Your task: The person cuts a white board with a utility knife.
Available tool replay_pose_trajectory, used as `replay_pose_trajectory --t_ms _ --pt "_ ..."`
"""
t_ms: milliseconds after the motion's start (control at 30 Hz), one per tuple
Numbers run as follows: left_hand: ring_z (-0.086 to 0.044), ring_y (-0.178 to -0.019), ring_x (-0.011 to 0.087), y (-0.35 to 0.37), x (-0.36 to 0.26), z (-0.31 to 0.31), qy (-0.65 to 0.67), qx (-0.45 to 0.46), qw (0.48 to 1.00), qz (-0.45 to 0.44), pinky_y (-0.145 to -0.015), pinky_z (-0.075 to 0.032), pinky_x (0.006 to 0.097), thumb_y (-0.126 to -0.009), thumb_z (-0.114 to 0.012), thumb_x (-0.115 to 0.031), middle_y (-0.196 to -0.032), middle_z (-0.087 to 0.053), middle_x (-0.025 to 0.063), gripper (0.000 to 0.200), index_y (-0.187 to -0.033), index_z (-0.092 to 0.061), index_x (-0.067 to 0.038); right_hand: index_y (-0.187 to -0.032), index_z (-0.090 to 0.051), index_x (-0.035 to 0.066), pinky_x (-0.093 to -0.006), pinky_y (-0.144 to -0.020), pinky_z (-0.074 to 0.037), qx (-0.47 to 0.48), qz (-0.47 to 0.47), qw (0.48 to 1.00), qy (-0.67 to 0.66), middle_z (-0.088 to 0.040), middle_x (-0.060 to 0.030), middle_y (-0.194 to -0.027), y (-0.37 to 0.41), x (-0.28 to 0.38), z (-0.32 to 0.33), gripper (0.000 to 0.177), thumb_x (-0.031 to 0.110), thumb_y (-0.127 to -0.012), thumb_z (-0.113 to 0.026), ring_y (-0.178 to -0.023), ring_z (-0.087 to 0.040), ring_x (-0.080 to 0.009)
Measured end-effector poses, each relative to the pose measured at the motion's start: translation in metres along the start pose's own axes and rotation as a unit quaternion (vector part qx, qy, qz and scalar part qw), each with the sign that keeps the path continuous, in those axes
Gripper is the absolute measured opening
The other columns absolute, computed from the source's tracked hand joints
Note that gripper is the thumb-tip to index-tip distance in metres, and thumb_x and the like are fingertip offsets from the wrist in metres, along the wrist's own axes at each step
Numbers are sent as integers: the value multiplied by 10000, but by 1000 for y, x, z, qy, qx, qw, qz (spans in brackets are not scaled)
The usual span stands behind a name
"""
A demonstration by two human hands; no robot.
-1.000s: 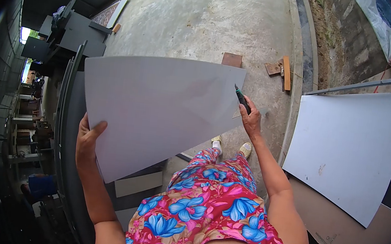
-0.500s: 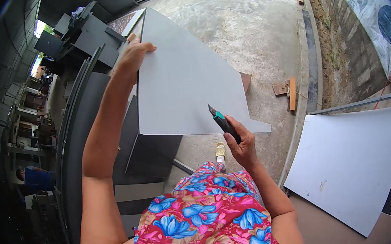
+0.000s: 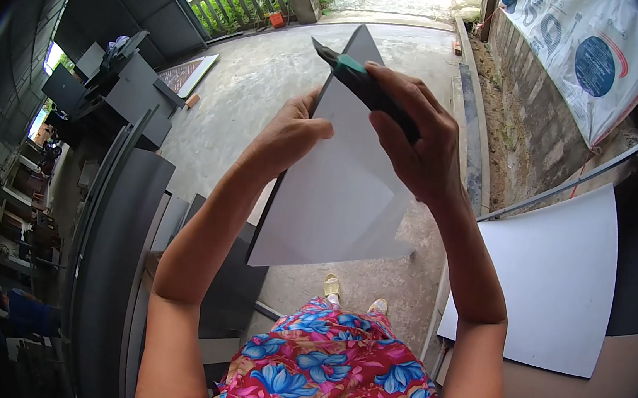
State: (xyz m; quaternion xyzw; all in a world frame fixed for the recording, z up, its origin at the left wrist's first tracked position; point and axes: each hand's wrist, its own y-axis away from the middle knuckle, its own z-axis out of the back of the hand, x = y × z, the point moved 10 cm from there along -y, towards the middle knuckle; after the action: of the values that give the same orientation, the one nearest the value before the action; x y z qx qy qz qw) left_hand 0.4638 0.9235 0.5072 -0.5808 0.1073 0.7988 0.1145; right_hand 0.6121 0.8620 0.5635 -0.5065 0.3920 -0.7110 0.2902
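My left hand (image 3: 295, 130) grips the dark left edge of a large pale grey panel (image 3: 327, 200), its thumb on the face and its other fingers behind. The panel is held up in front of me, narrowing to a corner at the top. In my right hand (image 3: 427, 133) is a black and green utility knife (image 3: 369, 88), the fingers wrapped round its handle. The knife's blade points up and left, overlapping the panel's edge near the top corner in this view. My right hand covers part of the panel's right side.
A white sheet (image 3: 544, 277) leans on the right above brown cardboard (image 3: 586, 390). Dark panels (image 3: 119, 217) are stacked along the left. A low wall (image 3: 554, 107) draped with a printed plastic sheet runs on the right. A person in blue (image 3: 31, 312) is at the far left.
My right hand has raised the knife from the panel's lower part to its top edge. My left hand has moved right, and the panel has turned and tilted. The view has shifted too.
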Motion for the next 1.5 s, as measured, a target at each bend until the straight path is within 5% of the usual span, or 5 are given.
replay_pose_trajectory --t_ms 300,533,833,1133,1500 --pt "-538 -1054 168 35 -18 -35 -62 209 973 -74 -945 -404 300 -797 -659 -201 -1106 -592 110 508 -1208 -501 52 -1208 -559 67 -383 -730 -524 91 -36 979 176 -649 -172 -1042 -38 -5 -14 405 198 -831 -626 -841 -660 -318" --pt "-553 -1104 163 106 7 18 -139 14 986 -88 -941 -436 317 -805 -671 -115 -1199 -580 203 659 -1356 -352 56 -1212 -547 64 -411 -778 -520 30 -9 979 201 -635 -198 -1062 -36 -5 8 400 141 -827 -626 -916 -639 -358" --pt "-495 -687 29 74 68 10 97 -91 978 -159 -592 -415 232 -860 -616 -92 -717 -573 -58 116 -822 -623 17 -1247 -539 104 -398 -711 -533 42 -5 953 299 -628 -152 -1034 -29 9 34 407 161 -849 -604 -841 -655 -322" --pt "-601 -662 347 57 22 -14 -71 -121 953 -269 -594 -469 361 -811 -603 -79 -738 -588 194 102 -837 -585 18 -1251 -560 190 -340 -577 -531 233 -39 927 291 -624 -71 -888 41 84 -10 470 175 -797 -683 -694 -644 -236" --pt "-590 -614 333 56 25 -16 -53 -78 953 -288 -569 -448 362 -826 -599 -117 -666 -558 177 149 -795 -562 24 -1237 -574 152 -359 -692 -529 205 -126 914 326 -646 -102 -888 14 35 44 410 165 -831 -631 -749 -651 -267"
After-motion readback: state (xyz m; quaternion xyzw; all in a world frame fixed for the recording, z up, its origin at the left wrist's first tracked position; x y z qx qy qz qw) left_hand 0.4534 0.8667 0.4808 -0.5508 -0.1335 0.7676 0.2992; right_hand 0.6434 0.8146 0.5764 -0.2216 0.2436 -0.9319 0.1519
